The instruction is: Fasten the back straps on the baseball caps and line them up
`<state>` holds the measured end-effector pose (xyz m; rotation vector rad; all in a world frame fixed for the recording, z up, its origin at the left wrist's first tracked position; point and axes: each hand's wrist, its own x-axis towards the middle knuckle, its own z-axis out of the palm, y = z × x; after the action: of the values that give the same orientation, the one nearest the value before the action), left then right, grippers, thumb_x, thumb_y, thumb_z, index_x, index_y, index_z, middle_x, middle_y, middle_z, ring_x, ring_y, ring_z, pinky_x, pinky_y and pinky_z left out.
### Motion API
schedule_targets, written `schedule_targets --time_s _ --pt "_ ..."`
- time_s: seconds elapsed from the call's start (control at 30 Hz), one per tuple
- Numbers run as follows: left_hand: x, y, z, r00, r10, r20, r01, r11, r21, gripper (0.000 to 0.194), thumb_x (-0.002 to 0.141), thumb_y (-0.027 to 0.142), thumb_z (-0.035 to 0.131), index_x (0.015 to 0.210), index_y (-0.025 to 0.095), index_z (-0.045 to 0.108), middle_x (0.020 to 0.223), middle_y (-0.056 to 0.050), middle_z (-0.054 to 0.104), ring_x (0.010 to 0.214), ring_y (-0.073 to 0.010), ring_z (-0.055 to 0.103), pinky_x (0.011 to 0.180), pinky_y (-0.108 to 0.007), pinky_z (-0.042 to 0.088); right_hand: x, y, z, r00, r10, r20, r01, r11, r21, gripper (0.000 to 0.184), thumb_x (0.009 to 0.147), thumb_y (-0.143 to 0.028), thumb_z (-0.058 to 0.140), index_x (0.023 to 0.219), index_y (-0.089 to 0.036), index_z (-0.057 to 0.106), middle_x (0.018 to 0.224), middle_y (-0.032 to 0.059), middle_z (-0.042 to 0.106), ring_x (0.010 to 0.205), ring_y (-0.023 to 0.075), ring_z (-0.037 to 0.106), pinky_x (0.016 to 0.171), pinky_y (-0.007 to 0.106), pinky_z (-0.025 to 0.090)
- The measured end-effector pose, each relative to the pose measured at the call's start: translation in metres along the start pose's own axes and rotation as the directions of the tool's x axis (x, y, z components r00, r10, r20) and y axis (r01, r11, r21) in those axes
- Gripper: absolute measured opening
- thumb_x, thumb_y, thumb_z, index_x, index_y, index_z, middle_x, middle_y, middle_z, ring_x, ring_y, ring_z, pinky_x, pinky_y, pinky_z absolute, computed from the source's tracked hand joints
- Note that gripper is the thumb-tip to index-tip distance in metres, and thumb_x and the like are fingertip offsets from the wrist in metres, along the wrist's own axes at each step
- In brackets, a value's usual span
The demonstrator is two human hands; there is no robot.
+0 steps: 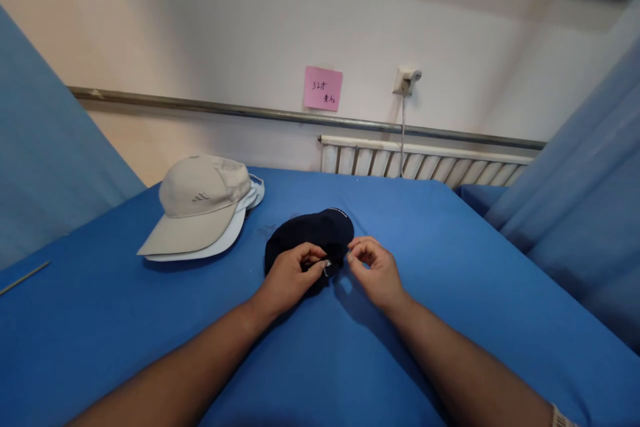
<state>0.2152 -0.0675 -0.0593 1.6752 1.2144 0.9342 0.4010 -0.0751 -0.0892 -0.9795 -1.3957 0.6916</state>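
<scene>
A dark navy cap (305,232) lies on the blue-covered table in front of me. At its near side a small metal buckle (328,269) shows on the strap. My left hand (293,275) pinches the cap close to that buckle, thumb and forefinger together. Just right of the cap is my right hand (375,273), its thumb and fingertips closed beside the strap end; whatever sits between them is too small to make out. To the left, a beige cap (200,190) rests on top of a pale blue-white cap (220,243).
The blue tabletop (440,247) runs back to the wall, where a white radiator (380,159) and a metal rail (225,108) stand. A thin stick (25,278) lies far left. Blue curtains (590,213) hang at both sides. A pink note (323,89) and a plugged socket (406,81) are on the wall.
</scene>
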Motion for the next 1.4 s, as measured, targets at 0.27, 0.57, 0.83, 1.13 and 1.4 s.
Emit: schedule_targets --time_s 0.27,0.57,0.83,1.13,1.4 --pt "0.004 -0.002 -0.007 0.998 -0.058 0.003 0.058 0.988 -0.144 0.029 0.072 0.035 0.071 0.092 0.014 0.064 0.070 0.000 0.062 0.062 -0.0127 0.056 0.058 -0.025 0.043 -0.003 0.004 0.000 0.967 0.183 0.176 -0.178 0.983 -0.046 0.021 0.082 -0.038 0.062 0.074 -0.019 0.059 0.062 -0.0025 0.054 0.055 0.0102 0.047 0.052 0.022 0.038" --pt "0.001 -0.002 -0.003 0.987 -0.012 0.158 0.026 0.996 -0.084 0.030 0.078 0.039 0.067 0.095 0.015 0.065 0.075 -0.002 0.063 0.065 -0.0126 0.055 0.057 -0.025 0.043 -0.009 0.005 0.006 0.965 0.151 0.214 -0.129 0.985 -0.111 0.013 0.080 -0.026 0.061 0.070 -0.020 0.058 0.062 -0.0036 0.054 0.055 0.0096 0.047 0.053 0.022 0.038" --pt "0.000 0.005 -0.009 0.988 -0.102 0.115 0.120 0.978 -0.171 0.032 0.071 0.039 0.074 0.090 0.014 0.064 0.076 -0.002 0.063 0.066 -0.0131 0.057 0.059 -0.025 0.045 -0.007 0.005 0.001 0.979 0.061 0.196 -0.048 0.996 -0.074 0.011 0.086 -0.027 0.057 0.081 -0.019 0.062 0.069 -0.0011 0.061 0.062 0.0117 0.056 0.060 0.024 0.046" --pt "0.003 0.007 -0.017 0.979 -0.152 0.138 0.193 0.911 -0.365 0.034 0.067 0.035 0.078 0.093 0.017 0.068 0.079 -0.002 0.064 0.067 -0.0119 0.056 0.061 -0.024 0.043 -0.006 0.000 0.003 0.961 -0.157 0.228 0.206 0.955 -0.213 0.020 0.080 -0.018 0.065 0.099 -0.022 0.060 0.099 0.0050 0.062 0.087 0.0173 0.060 0.076 0.032 0.052" --pt "0.001 0.011 -0.014 0.966 -0.190 0.177 0.249 0.874 -0.418 0.035 0.064 0.034 0.081 0.091 0.017 0.066 0.076 0.000 0.062 0.063 -0.0099 0.054 0.058 -0.023 0.040 -0.005 -0.007 0.005 0.932 -0.262 0.252 0.347 0.849 -0.399 0.014 0.084 -0.014 0.054 0.097 -0.020 0.055 0.098 0.0082 0.062 0.094 0.0221 0.057 0.083 0.038 0.048"
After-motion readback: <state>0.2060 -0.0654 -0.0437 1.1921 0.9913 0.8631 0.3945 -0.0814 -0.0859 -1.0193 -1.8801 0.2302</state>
